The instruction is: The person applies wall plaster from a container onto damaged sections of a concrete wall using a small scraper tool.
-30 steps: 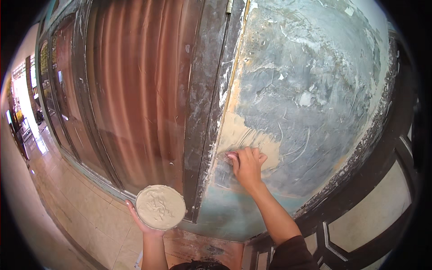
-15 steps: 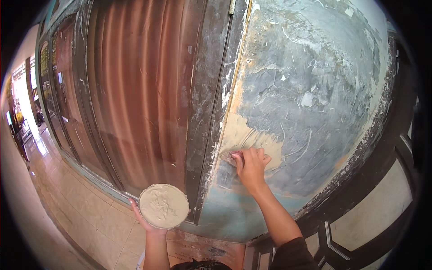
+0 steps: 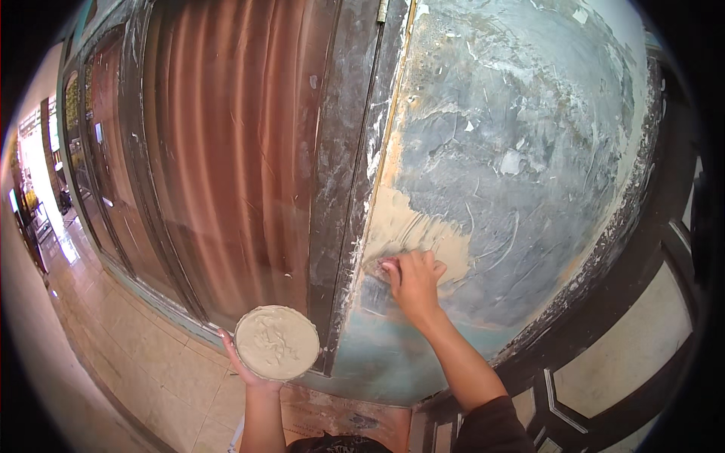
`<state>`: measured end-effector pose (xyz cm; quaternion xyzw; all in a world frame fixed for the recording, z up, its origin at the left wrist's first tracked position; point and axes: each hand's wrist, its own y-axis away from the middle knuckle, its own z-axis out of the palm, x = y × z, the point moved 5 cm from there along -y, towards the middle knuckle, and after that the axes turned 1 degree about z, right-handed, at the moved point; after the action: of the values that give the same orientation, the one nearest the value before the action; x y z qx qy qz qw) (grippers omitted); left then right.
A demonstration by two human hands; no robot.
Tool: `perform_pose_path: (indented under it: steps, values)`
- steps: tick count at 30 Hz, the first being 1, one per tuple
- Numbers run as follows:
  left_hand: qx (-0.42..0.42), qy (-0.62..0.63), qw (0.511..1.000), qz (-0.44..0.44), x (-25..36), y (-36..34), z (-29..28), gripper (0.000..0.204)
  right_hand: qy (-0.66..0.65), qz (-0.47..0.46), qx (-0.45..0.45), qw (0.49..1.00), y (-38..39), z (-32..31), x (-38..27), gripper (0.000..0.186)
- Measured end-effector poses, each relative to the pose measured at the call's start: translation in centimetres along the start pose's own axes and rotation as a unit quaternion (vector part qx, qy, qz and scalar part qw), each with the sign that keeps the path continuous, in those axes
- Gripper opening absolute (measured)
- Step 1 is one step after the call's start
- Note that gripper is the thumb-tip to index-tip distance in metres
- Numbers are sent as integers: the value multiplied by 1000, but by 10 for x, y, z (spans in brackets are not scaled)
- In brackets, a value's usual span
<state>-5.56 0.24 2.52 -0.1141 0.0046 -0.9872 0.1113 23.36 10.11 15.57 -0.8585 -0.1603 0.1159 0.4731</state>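
My left hand (image 3: 245, 368) supports a round, shallow container of beige putty (image 3: 277, 343) from its left side and below, low in front of the curtained window. The putty's surface is lumpy and ridged. My right hand (image 3: 418, 281) presses against the wall, its fingers closed on a small flat scraper (image 3: 380, 267) that is partly hidden and smeared with putty. Around and above those fingers lies a patch of fresh beige putty (image 3: 411, 224) with streaks in it. The grey, patchy wall (image 3: 521, 204) stretches up and to the right of the hand.
A dark, paint-spotted frame (image 3: 339, 196) divides the wall from glass with a reddish-brown curtain (image 3: 234, 166) behind it. Dark framework with pale panels (image 3: 623, 347) stands at right. Tiled floor (image 3: 143, 340) runs along the left.
My right hand and its scraper have shifted slightly left and down along the wall. My left hand still supports the putty container, almost unmoved. The view has shifted a little.
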Motion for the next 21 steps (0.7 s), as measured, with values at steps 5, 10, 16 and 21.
perform_pose_path:
  steps: [5, 10, 16, 21]
  values:
    - [-23, -2, 1000, -6, -3, 1, 4, 79, -12, -13, 13, 1000, -8, 3, -1, 13]
    - [-22, 25, 999, 0, 4, 2, -6, 82, -24, 20, 21, 999, -12, -8, -4, 13]
    - [-14, 8, 1000, -12, 1, -1, -13, 91, -2, 7, -25, 1000, 3, 9, -4, 14]
    - [3, 8, 1000, -8, 2, -1, -20, 92, -24, 30, 5, 999, -18, -2, 0, 13]
